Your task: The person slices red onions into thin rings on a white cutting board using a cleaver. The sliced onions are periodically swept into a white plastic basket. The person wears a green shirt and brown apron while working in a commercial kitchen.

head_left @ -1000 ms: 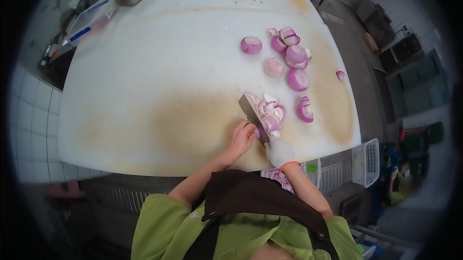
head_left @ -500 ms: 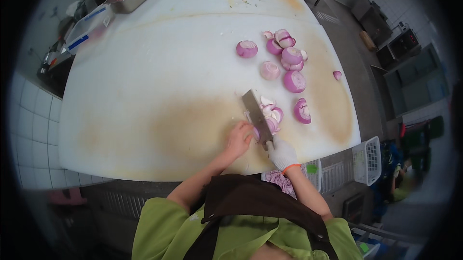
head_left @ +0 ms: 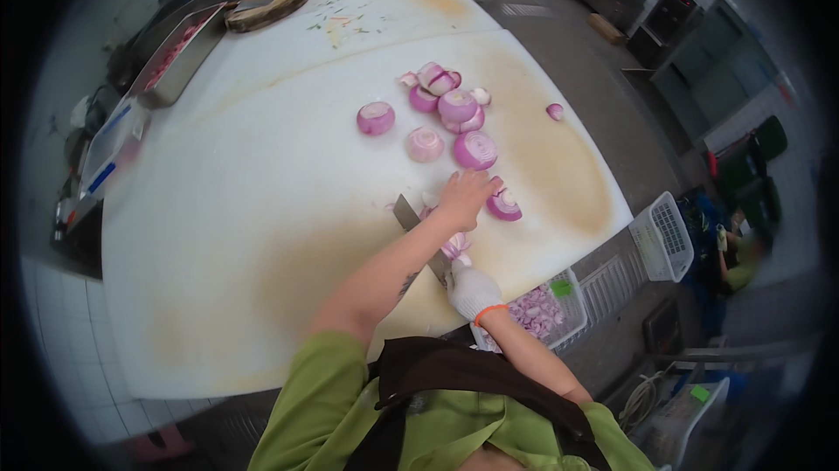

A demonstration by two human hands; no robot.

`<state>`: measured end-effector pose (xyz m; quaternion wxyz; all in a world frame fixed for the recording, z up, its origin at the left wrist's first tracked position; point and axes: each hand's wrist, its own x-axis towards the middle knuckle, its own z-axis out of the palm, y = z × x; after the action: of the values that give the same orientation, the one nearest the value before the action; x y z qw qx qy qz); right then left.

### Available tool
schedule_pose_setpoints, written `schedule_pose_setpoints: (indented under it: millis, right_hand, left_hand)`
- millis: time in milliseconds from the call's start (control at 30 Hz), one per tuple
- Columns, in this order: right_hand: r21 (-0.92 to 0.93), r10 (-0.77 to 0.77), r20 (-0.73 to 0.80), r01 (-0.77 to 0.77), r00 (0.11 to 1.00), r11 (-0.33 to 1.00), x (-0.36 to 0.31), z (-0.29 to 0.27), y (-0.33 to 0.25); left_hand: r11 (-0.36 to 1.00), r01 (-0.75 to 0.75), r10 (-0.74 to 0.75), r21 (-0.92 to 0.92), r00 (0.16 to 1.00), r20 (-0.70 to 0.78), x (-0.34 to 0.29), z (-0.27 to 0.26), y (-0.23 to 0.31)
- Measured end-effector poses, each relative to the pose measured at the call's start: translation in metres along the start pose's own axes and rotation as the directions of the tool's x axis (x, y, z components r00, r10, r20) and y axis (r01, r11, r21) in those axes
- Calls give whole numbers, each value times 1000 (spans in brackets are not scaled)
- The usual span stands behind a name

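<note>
The bare left hand (head_left: 466, 196) reaches far across the white worktop (head_left: 262, 209), fingers spread and palm down, its grip open over the cut onion pieces (head_left: 454, 245) and just short of a peeled red onion (head_left: 475, 149) that lies right beyond the fingertips. Just right of that hand sits an onion half (head_left: 504, 206), cut face partly up, near but apart from the fingers. The right hand (head_left: 473, 289), in a white glove with an orange cuff, is at the near edge of the worktop, its grip closed around the handle of a broad cleaver (head_left: 421, 235); the blade runs from the glove up and left, passing under the left forearm, with its far end showing just left of the left wrist. The cut pieces lie beside the blade, between the two hands. Farther off, a group of peeled onions (head_left: 446, 95) sits toward the far right of the worktop, with one onion (head_left: 376, 118) apart to the left and another (head_left: 425, 144) nearer. A small onion bit (head_left: 554, 111) lies alone at the right. Below the near edge, a white basket (head_left: 546, 309) holds chopped onion. At the far left are a metal tray (head_left: 179, 56) and a round wooden board (head_left: 266, 1).
</note>
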<state>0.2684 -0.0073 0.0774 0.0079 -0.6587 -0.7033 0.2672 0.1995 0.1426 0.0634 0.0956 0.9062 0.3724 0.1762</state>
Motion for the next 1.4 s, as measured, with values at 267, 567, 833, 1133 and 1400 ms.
schedule_pose_setpoints:
  millis: [267, 567, 833, 1133, 1400]
  right_hand:
    - [-112, -76, -112, 63, 991, 992, -14, 11, 1]
    - [97, -139, 29, 135, 990, 986, -6, 6, -18]
    - [179, 40, -68, -28, 997, 983, 29, -9, 23]
    - [95, 43, -188, -25, 981, 995, -3, -27, 48]
    - [82, -47, -106, 55, 993, 995, 3, 1, 46]
  left_hand:
    - [949, -259, 187, 179, 921, 341, 72, 49, 13]
    - [299, 346, -467, -889, 866, 179, 13, -62, -23]
    - [225, 594, -552, -772, 731, 401, -117, -81, -60]
    - [896, 443, -439, -21, 880, -181, -156, -17, -2]
    - [857, 409, -470, -315, 869, -152, -184, -11, 17]
